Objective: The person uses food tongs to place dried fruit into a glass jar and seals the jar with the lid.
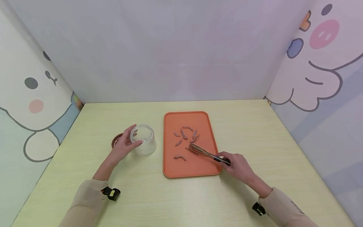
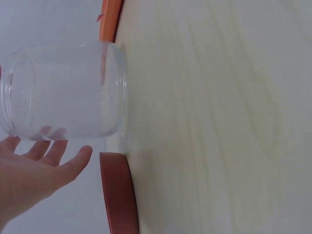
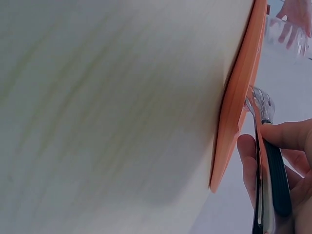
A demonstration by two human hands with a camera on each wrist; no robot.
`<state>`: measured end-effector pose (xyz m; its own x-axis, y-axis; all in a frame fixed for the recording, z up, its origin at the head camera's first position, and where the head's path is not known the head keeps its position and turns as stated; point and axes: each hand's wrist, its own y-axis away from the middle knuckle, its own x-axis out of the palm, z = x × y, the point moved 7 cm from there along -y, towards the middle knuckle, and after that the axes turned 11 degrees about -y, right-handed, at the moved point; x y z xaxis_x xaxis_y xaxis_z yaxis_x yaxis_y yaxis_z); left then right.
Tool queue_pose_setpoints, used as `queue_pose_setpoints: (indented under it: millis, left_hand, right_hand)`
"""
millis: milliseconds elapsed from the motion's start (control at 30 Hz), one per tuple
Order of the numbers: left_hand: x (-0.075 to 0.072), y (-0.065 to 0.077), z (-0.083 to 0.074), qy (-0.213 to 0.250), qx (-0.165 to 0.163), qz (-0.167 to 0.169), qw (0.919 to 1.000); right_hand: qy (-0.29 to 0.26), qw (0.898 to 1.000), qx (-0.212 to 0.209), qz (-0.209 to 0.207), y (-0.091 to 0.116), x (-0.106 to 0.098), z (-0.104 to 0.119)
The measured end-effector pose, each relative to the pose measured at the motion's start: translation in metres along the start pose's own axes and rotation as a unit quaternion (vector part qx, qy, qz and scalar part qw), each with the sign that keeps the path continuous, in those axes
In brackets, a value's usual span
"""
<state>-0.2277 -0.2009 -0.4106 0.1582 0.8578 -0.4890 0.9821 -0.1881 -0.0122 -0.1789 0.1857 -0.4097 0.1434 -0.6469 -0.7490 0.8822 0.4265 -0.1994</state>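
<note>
My left hand (image 1: 123, 146) holds a clear glass jar (image 1: 147, 146) near its rim, fingers on the far left side and thumb at the near edge. The jar is upright and lidless, with nothing visible inside. My right hand (image 1: 238, 166) grips metal tongs (image 1: 202, 151) with dark handles, thumb on one side and fingers on the other. The tong tips are low over an orange tray (image 1: 193, 168), right at a small thin brown strip (image 1: 187, 148). Several similar dried, twisted strips (image 1: 183, 135) lie scattered on the tray.
A reddish-brown round lid (image 2: 118, 195) lies on the table (image 1: 158, 201) left of the jar, partly hidden by the left hand in the head view. A pale wall (image 1: 175, 72) rises behind the table, with cartoon-printed panels (image 1: 34, 94) at the sides.
</note>
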Motion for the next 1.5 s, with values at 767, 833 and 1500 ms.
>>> queue_pose_setpoints:
  millis: [767, 833, 1500]
  left_hand:
    - [0.001, 0.000, 0.000, 0.008, 0.009, 0.005, 0.9999]
    - [0.001, 0.000, 0.001, 0.007, 0.008, 0.005, 0.9999]
    - [0.001, 0.003, -0.011, 0.010, 0.005, 0.012, 0.9999]
  right_hand:
    - [-0.032, 0.996, -0.071, -0.041, -0.024, -0.032, 0.022]
    - [-0.029, 0.996, -0.075, -0.042, -0.029, -0.034, 0.027]
    - [-0.034, 0.989, -0.143, -0.024, -0.075, -0.035, 0.079]
